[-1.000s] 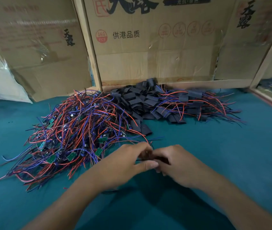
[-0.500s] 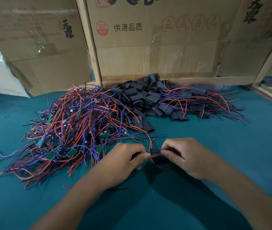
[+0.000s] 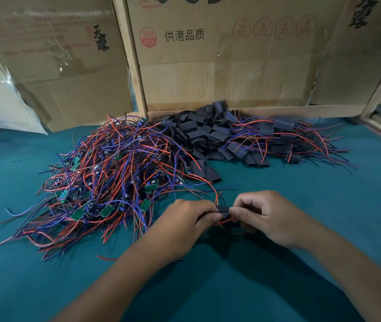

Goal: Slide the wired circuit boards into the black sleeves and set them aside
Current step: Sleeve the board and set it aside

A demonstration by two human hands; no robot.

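Observation:
My left hand (image 3: 186,223) and my right hand (image 3: 268,217) meet above the teal table and pinch one black sleeve (image 3: 222,211) from its two ends. Red and blue wires (image 3: 216,194) loop out of the sleeve toward the pile; the board inside it is hidden. A tangled heap of wired green circuit boards (image 3: 105,177) lies to the left. Empty black sleeves (image 3: 198,133) are piled at the back centre. Sleeved boards with wires (image 3: 285,140) lie at the back right.
Cardboard boxes (image 3: 219,66) and wooden posts (image 3: 131,59) wall off the back of the teal table (image 3: 324,194). A plastic sheet (image 3: 1,105) hangs at the far left. A single red wire (image 3: 105,257) lies near my left forearm.
Both hands have shifted slightly apart and upward in view, and the black sleeve between them now shows. The wire loop stands out above the sleeve.

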